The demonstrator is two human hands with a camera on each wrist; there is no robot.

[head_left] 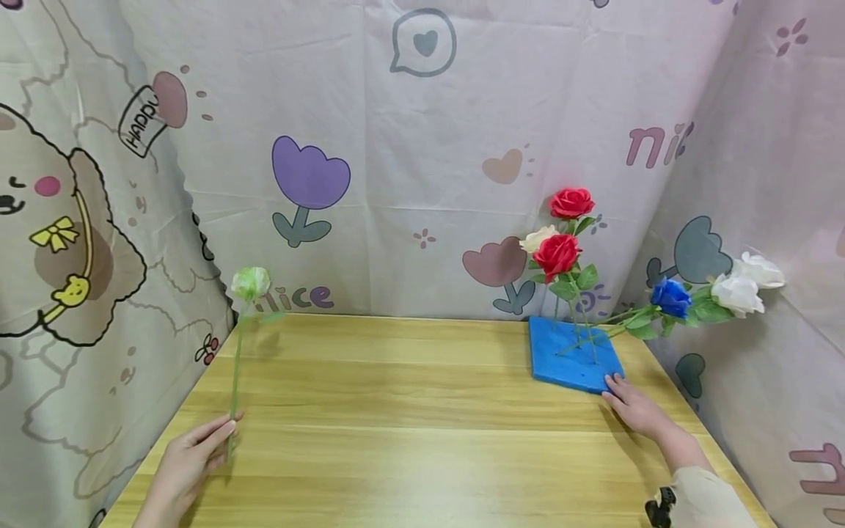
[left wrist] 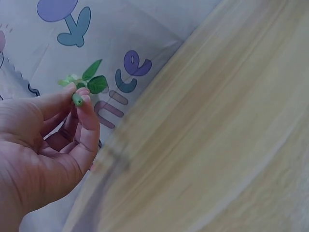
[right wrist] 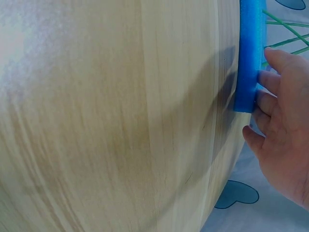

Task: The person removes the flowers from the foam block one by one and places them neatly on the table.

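My left hand (head_left: 188, 462) pinches the lower stem of a pale green artificial flower (head_left: 251, 283), which stands upright above the table's left side. In the left wrist view the cut stem end (left wrist: 78, 100) pokes out between thumb and fingertips. On the right, my right hand (head_left: 637, 407) touches the near right corner of a blue foam board (head_left: 561, 367); its fingers rest at the edge, extended. Stuck in the board are red roses (head_left: 557, 257), a cream rose (head_left: 538, 239), a blue rose (head_left: 671, 298) and white roses (head_left: 737, 293). The blue and white ones lean far right.
The wooden table (head_left: 370, 411) runs back to a printed cloth (head_left: 409, 147) that hangs behind and at both sides. The leaning white roses reach the right-hand cloth. A black clip-like object (head_left: 660, 506) sits by the right sleeve (head_left: 709, 499).
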